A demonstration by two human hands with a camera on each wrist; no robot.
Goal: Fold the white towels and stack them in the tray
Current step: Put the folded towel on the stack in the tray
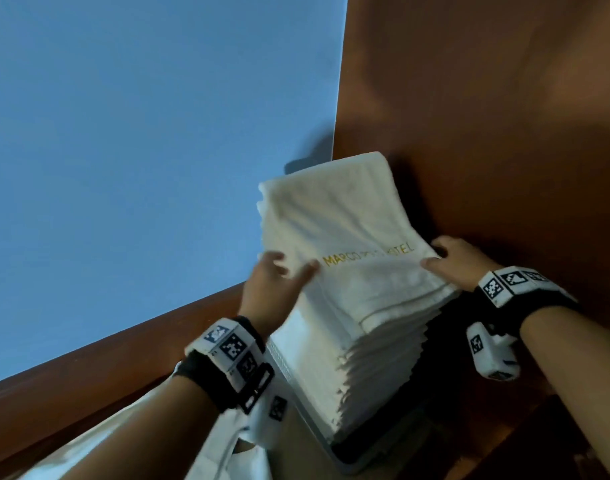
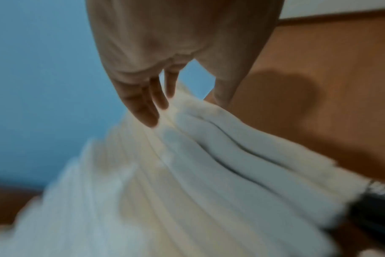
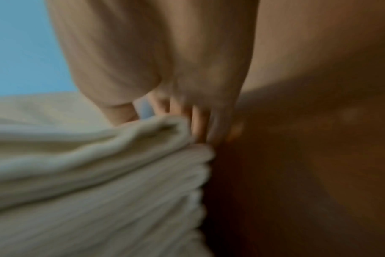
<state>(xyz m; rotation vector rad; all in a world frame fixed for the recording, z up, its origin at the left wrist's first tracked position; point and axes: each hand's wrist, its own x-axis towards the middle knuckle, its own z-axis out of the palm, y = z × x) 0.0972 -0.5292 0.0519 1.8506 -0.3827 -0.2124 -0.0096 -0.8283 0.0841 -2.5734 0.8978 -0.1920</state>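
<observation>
Blue wall (image 1: 123, 150): fills the left of my head view, with a brown wooden ledge (image 1: 88, 368) below it.
Left hand (image 1: 272, 282): I have it at the near left corner of the top towel, thumb on top, fingers (image 2: 143, 107) fairly straight against the stack's left side; a pinch, as far as I can tell through the blur.
Top towel (image 1: 348, 244): folded, white, lying flat on the stack, its long axis running away from me and a little leftward; the gold lettering (image 1: 365, 256) runs across its near end.
Stack of folded towels (image 1: 365, 368): tall, standing in the tray (image 1: 334, 455) against the brown panel (image 1: 487, 116).
Right hand (image 1: 452, 261): I have it at the near right corner, thumb on top, fingers (image 3: 200, 121) down the edge, pinching the towel.
</observation>
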